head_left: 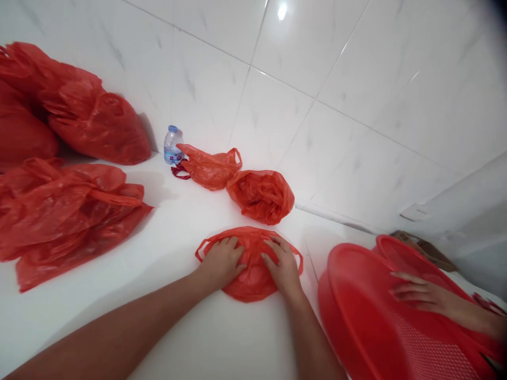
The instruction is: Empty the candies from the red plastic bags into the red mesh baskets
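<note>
A red plastic bag (pixel 249 287) lies spread on the white surface in front of me, a loop handle at each side. My left hand (pixel 222 263) rests on its left part, fingers bent and thumb apart from them. On the right part, my right hand (pixel 284 264) touches the bag with its fingers spread. The fingers press on the thin plastic, and I see no clear pinch. Just beyond the bag sits a bunched red bag (pixel 261 196), with its crumpled plastic showing. Another flattened red bag (pixel 212 168) lies to its left.
A small water bottle (pixel 173 145) stands by the tiled wall (pixel 222 95). Large red bags (pixel 99 126) and a crumpled heap of red bags (pixel 67 206) fill the left. At right, another person's hand (pixel 420 295) touches red plastic baskets (pixel 356 295).
</note>
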The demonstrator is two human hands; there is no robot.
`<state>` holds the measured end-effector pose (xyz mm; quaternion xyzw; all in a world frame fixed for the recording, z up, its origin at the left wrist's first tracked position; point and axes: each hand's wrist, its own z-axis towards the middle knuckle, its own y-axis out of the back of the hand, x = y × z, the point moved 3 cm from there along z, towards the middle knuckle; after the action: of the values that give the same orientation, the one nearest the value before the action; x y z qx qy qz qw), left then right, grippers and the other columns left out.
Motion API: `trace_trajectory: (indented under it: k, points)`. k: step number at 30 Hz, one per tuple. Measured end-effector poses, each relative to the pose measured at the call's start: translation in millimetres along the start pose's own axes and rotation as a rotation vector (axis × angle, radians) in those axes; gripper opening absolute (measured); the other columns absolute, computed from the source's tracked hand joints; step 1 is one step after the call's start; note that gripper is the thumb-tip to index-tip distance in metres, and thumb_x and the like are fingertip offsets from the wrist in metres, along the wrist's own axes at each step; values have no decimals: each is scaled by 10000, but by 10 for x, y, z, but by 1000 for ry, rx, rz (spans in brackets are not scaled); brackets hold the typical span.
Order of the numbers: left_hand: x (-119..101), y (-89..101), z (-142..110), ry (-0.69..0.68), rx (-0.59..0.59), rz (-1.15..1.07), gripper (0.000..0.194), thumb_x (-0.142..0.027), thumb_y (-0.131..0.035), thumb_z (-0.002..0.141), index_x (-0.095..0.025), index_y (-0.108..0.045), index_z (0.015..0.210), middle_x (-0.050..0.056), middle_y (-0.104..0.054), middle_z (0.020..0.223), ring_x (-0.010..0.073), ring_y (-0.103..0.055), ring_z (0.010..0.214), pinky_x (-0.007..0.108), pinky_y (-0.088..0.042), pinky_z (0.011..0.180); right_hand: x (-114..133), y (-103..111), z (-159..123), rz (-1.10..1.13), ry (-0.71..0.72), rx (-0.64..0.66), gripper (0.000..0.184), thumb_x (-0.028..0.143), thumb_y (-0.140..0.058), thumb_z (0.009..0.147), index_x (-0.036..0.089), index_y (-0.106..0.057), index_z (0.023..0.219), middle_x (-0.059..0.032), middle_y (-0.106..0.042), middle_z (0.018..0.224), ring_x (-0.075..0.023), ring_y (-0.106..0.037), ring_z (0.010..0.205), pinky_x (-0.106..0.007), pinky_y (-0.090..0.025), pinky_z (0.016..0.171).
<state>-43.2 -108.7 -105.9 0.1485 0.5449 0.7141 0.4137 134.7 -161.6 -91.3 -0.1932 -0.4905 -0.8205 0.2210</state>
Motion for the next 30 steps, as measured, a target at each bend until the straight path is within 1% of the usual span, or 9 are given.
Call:
trace_trajectory:
  k: [2, 5, 9, 13, 18, 20, 22, 26, 30]
  points:
    - [27, 44, 20, 23, -3, 9, 231, -322, -599, 797, -163, -619, 964, 111, -599, 995, 257, -567, 906, 395, -450, 796, 158, 86, -45, 14, 36, -95, 284, 269, -516, 859, 203, -642, 1105, -105, -550, 1216, -217, -502, 1148, -404, -408, 1000]
    - [18, 159, 47, -5, -61, -12, 170, -272, -544, 840, -167, -615, 953, 91, -605, 997, 243, -561, 917, 372, -434, 795, 398, 183, -174, 44, 89, -116, 248, 225, -512, 860, 221, -647, 1069, -91, -579, 1145, -200, -534, 1098, -383, -448, 953]
    - [-109, 260, 30, -174, -170, -125, 170, -232, -454, 891, -187, -616, 868, 49, -613, 892, 204, -547, 828, 327, -403, 762, 625, 314, -456, 45, 118, -98, 234, 182, -547, 840, 260, -648, 1036, -71, -589, 1123, -192, -560, 1059, -364, -481, 904]
    - [-296, 177, -53, -358, -89, -166, 208, -239, -432, 907, -195, -583, 770, 20, -588, 783, 174, -506, 715, 303, -384, 687, 700, 562, -833, 47, 115, -230, 276, 103, -506, 839, 267, -632, 1022, -65, -612, 1041, -184, -601, 967, -333, -517, 805]
    - [-381, 58, -92, -395, 58, -169, 148, -262, -485, 887, -190, -593, 816, 34, -601, 884, 191, -529, 777, 318, -399, 706, 571, 1107, -1268, -167, -10, -600, 177, 136, -537, 837, 227, -639, 949, -88, -614, 985, -215, -606, 912, -348, -501, 755]
    - [-375, 41, -86, -397, 114, -184, 157, -244, -468, 891, -192, -601, 825, 36, -606, 903, 193, -538, 790, 313, -405, 703, 497, 1392, -1404, -355, -60, -740, 120, 208, -556, 841, 199, -639, 927, -114, -608, 984, -241, -595, 922, -401, -480, 803]
    - [-366, 38, -86, -397, 150, -204, 181, -218, -441, 900, -195, -610, 841, 32, -616, 903, 190, -550, 799, 311, -413, 719, 413, 1681, -1528, -593, -122, -812, 205, 317, -568, 837, 165, -637, 955, -151, -606, 996, -280, -575, 965, -463, -448, 871]
    - [-362, 32, -127, -390, 115, -291, 189, -226, -493, 869, -222, -619, 1010, 30, -648, 1007, 206, -576, 895, 320, -439, 782, 156, 2138, -1810, -907, -352, -737, 526, 518, -485, 824, 87, -594, 1105, -224, -598, 1059, -362, -530, 1062, -530, -421, 913]
    - [-373, -23, -184, -397, 50, -323, 330, -203, -522, 833, -261, -585, 1152, 36, -640, 1146, 237, -571, 1013, 360, -444, 866, -68, 2242, -2053, -874, -489, -499, 408, 490, -495, 796, 187, -647, 1023, -156, -664, 990, -324, -634, 883, -458, -503, 759]
